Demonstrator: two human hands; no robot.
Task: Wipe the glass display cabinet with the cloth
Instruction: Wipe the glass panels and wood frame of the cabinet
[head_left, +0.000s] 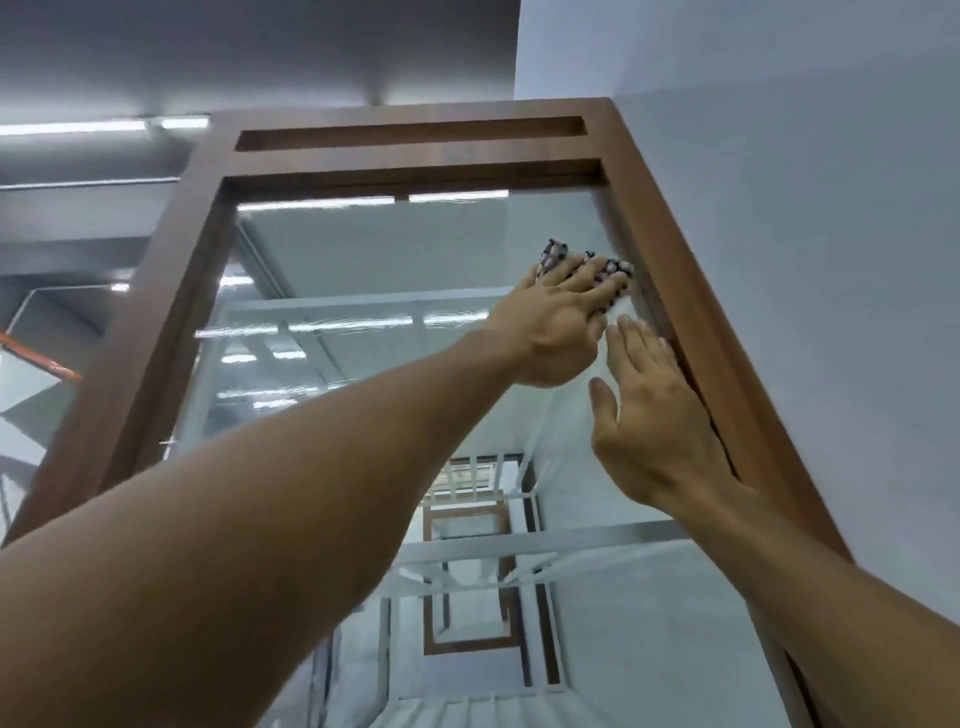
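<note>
A tall glass display cabinet with a brown wooden frame rises above me; its glass pane reflects ceiling lights and white shelves. My left hand reaches up to the upper right of the pane and presses a checkered dark-and-white cloth flat against the glass, close to the right frame post. Only the cloth's upper edge shows past the fingers. My right hand rests flat and open on the glass just below, along the inner edge of the right post.
A pale wall stands directly right of the cabinet. The grey ceiling with strip lights is above. An orange bar shows at the far left, behind the cabinet's left post.
</note>
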